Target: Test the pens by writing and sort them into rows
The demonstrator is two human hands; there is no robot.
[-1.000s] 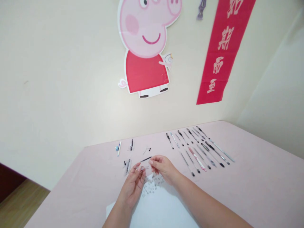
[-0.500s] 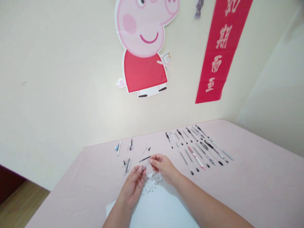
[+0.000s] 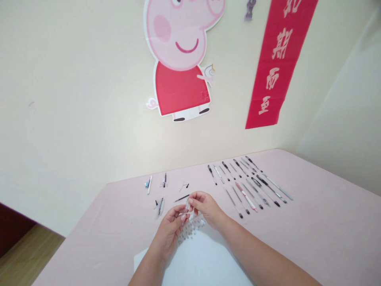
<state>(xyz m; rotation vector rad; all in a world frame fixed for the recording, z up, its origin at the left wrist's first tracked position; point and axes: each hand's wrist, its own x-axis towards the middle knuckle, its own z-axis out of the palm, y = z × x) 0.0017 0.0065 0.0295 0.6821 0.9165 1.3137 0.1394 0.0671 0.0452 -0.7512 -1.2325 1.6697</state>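
Holding a clear piece (image 3: 187,207) over the desk (image 3: 297,234)

The left hand (image 3: 172,226) is pinching the lower part of the clear piece, thumb and fingers closing on it. The right hand (image 3: 205,205) is gripping the upper part between thumb and fingertips. The piece's exact shape is staying too small to tell.

Beneath the hands, a white sheet (image 3: 205,258) is reaching in from the desk's near edge, with grey marks (image 3: 192,229) showing at its far end. A black refill (image 3: 181,198) is lying just beyond the hands. Toward the far left corner, a white pen (image 3: 149,185) and dismantled pen parts (image 3: 161,206) are resting; toward the far right corner, pens (image 3: 245,196) are lying in two rows.
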